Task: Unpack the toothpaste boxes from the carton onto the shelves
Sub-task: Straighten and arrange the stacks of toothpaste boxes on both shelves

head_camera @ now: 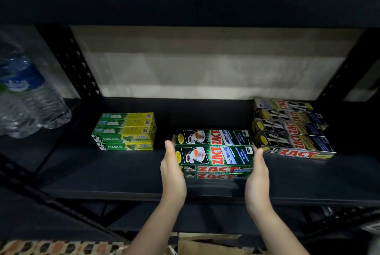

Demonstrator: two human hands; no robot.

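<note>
Already well along, I press my straight-fingered left hand and right hand against the ends of the green Zact stack on the shelf, between two shelved stacks, the carton below.

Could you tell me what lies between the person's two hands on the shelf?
In the head view, the stack of green toothpaste boxes sits between the left hand and the right hand, whose straight fingers press its two ends.
</note>
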